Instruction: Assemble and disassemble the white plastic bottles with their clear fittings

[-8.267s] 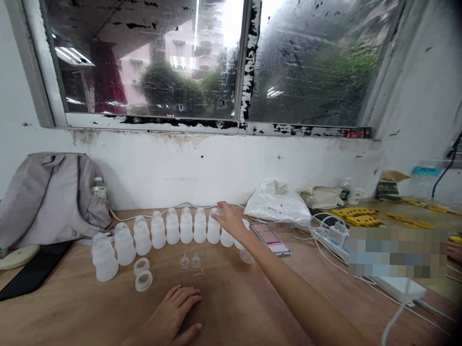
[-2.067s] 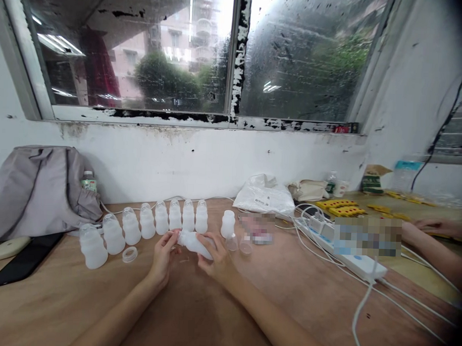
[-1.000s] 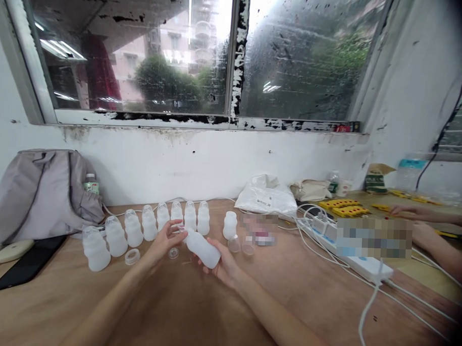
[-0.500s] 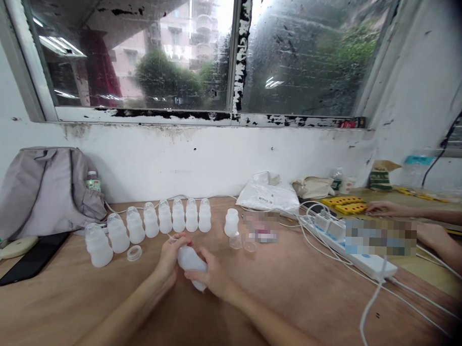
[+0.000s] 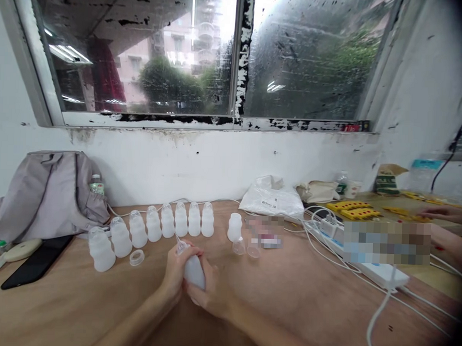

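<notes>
Between my two hands is a milky white bottle (image 5: 194, 273), tilted, with its clear top end pointing away from me. My left hand (image 5: 178, 264) is closed round the top end, the thumb lying across it. My right hand (image 5: 210, 292) wraps the lower body of the same bottle. Beyond them stands a curved row of several white bottles with clear domed tops (image 5: 181, 219). A white bottle without a dome (image 5: 234, 227) stands right of the row, with two clear domed caps (image 5: 253, 250) in front of it. A translucent ring (image 5: 136, 257) lies near the row's left end.
At the left are a grey backpack (image 5: 54, 192) and a black phone (image 5: 38, 262). A white plastic bag (image 5: 271, 197) lies by the wall. A power strip (image 5: 382, 271) with cables is at the right, near another person's hands (image 5: 447, 216) and yellow parts (image 5: 354, 209).
The held bottle has turned more upright, and its clear top now shows at my left hand. The other person's hand has moved right, off the yellow parts. The view has shifted slightly.
</notes>
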Demonstrator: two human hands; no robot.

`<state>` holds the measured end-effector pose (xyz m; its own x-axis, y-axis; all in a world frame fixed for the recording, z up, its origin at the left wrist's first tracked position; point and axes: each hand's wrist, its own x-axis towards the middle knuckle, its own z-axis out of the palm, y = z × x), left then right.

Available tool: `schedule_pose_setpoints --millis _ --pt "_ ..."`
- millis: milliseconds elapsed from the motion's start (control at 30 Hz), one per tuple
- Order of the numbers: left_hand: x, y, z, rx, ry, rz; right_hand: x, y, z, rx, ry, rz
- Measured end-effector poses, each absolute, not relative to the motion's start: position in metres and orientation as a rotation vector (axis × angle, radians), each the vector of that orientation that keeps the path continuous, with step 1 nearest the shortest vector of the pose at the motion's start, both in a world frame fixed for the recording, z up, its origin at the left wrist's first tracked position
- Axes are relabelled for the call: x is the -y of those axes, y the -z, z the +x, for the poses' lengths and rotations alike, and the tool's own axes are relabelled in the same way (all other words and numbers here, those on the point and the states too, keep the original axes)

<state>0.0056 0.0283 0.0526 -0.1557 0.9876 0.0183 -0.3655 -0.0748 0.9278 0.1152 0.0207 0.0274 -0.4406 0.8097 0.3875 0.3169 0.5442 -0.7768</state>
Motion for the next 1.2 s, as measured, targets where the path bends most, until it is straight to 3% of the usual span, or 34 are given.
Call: schedule_pose_setpoints --millis 167,333,533,633,800,1067,1200 --pt "-0.032 -0.051 0.000 -0.881 -1.457 0.905 -0.025 -0.026 0.115 1.983 -1.008 -0.821" --pt "-0.034 -0.056 -0.005 -0.982 -1.441 1.278 -0.038 -0.036 0.131 2.209 -0.732 -0.763" --pt "-0.040 -0.040 -0.004 -1.216 -1.549 1.514 -0.087 -0.040 0.182 1.902 -0.051 -1.463" --pt "-0.047 -0.019 -0.001 -1.179 -1.524 1.512 -0.105 -0.032 0.202 1.918 0.020 -1.738" --pt "-0.055 0.005 -0.003 -1.138 -1.265 1.642 -0.110 -0.026 0.208 1.966 -0.138 -1.852" --pt "-0.053 0.004 -0.006 -1.101 -1.210 1.743 -0.108 -0.042 0.196 1.427 -0.961 -0.921" --pt "-0.052 0.002 -0.007 -1.100 -1.124 1.747 -0.097 -0.052 0.186 1.320 -1.038 -0.762"
